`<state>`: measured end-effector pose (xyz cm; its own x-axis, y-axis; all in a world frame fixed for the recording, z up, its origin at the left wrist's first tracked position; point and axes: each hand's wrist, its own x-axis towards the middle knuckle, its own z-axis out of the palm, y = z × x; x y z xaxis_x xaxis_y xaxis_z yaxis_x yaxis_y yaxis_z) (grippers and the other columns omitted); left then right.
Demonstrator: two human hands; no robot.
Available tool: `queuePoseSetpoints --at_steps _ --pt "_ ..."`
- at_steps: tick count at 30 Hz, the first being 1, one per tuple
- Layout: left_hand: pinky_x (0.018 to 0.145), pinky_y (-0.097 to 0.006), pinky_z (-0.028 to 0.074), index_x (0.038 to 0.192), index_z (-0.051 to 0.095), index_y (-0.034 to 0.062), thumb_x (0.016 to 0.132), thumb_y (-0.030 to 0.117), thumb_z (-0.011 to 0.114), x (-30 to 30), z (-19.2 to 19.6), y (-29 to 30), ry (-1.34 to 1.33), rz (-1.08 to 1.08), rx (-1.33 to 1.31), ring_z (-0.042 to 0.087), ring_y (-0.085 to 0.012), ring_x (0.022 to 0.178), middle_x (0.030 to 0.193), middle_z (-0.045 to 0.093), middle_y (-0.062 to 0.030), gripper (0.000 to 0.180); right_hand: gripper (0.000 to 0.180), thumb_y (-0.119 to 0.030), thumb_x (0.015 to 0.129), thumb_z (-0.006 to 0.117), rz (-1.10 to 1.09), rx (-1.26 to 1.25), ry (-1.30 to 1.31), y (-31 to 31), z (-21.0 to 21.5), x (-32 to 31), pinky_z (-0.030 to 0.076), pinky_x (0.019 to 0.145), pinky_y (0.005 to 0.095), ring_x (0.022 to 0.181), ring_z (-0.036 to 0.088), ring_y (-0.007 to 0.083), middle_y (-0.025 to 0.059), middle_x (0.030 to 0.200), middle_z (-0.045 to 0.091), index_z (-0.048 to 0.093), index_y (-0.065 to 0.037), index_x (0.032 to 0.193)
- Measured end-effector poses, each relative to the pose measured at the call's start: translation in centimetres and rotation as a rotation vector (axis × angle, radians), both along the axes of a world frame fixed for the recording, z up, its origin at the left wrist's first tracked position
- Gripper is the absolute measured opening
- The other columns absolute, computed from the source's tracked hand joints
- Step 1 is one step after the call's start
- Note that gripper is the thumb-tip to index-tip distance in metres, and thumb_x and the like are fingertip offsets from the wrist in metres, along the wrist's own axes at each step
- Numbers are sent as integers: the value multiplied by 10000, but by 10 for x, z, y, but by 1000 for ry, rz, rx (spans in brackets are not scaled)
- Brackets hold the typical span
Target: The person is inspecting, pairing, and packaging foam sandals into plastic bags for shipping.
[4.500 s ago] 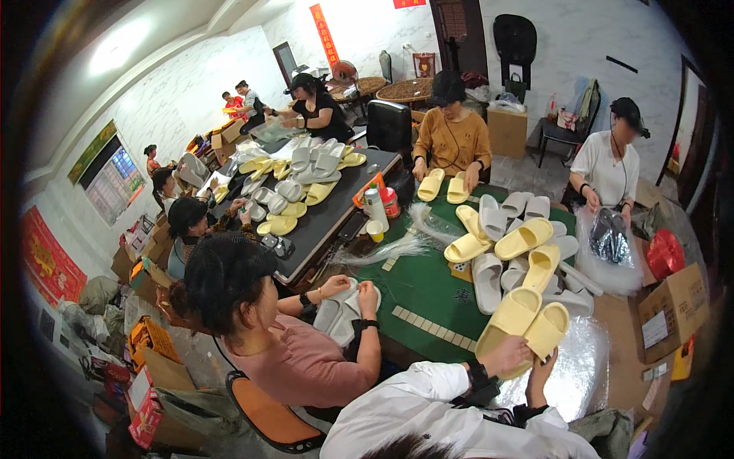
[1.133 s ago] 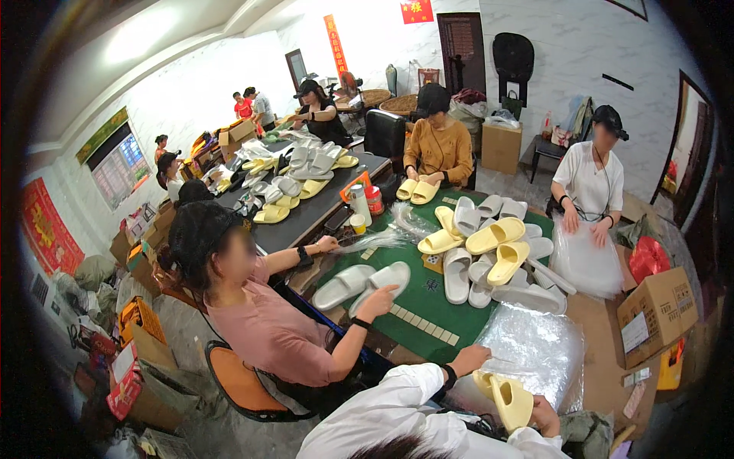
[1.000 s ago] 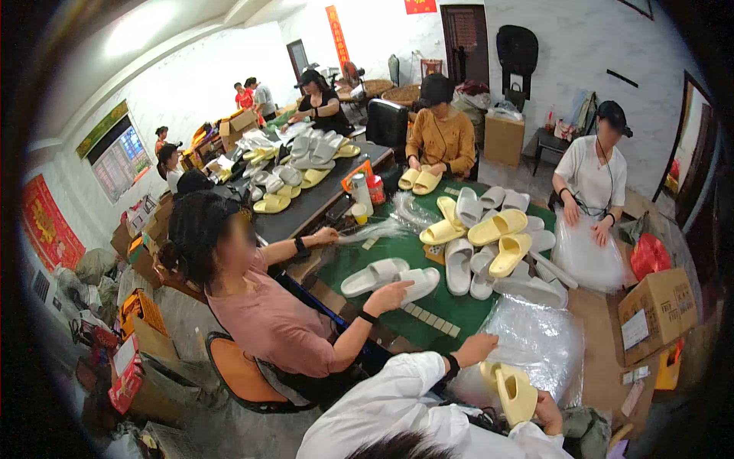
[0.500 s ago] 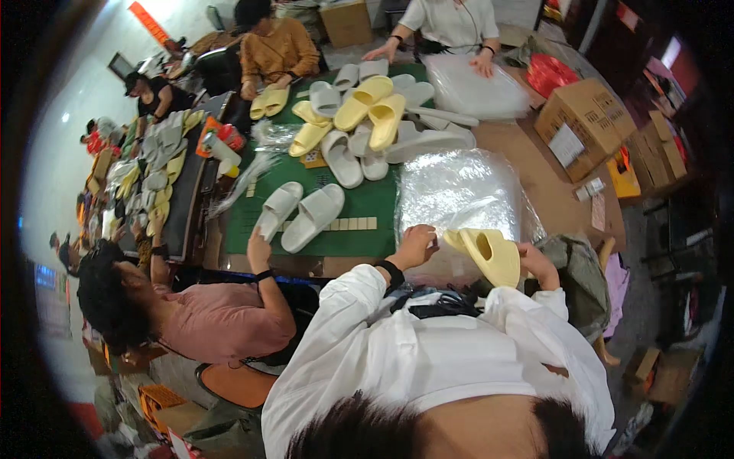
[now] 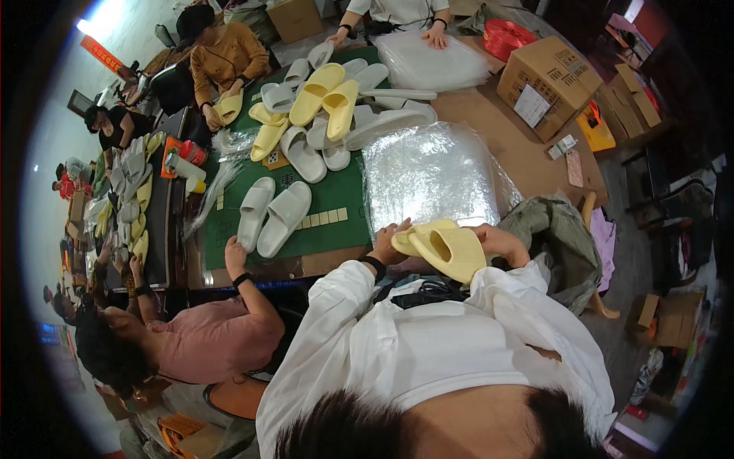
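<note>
A pair of pale yellow slide slippers (image 5: 459, 264), one lying against the other, is held in front of my body above the near table edge. My right hand (image 5: 501, 245) grips them at their right end, its fingers partly hidden behind the slippers. At their left end my left hand (image 5: 386, 243) closes on the slipper edge, its fingertips partly covered. Just beyond my hands lies a stack of clear plastic bags (image 5: 428, 176), shiny and flat on the table.
Grey and yellow slippers (image 5: 317, 96) lie heaped on the green mat (image 5: 329, 241). At left, a co-worker's hand (image 5: 236, 256) touches a light grey pair (image 5: 283, 218). Across stand two more people, near more plastic bags (image 5: 432, 61). A cardboard box (image 5: 547, 84) sits at right, a dark green sack (image 5: 554, 237) below it.
My left hand has come to the slippers and now holds their left end. The slippers have turned flatter between both hands. The whole view has shifted slightly.
</note>
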<state>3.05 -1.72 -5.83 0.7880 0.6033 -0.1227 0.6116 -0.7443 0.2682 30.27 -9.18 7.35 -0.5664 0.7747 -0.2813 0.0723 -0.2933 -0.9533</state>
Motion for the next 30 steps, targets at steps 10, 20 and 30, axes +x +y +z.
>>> queuePoseSetpoints --at_steps 10,20,30 --pt "818 -374 378 1279 310 -12 724 123 518 3 41 20 -320 317 60 435 -292 935 1382 247 -83 608 272 -120 776 612 -157 28 -86 5 -13 -4 410 775 226 849 498 54 -8 961 602 595 -7 1022" --pt "999 -550 104 1296 313 48 665 3 489 27 84 -6 -396 328 136 237 -314 1246 1399 216 -70 657 151 -110 684 574 -493 711 -845 16 -59 -32 428 673 422 769 519 364 191 886 535 546 26 744" --pt "955 -648 92 1246 397 67 698 103 543 56 113 -25 -310 -129 403 141 -341 1294 1406 200 -35 568 313 -176 808 527 -847 704 -479 47 -126 -64 377 767 446 965 450 405 255 1087 435 478 -7 1067"
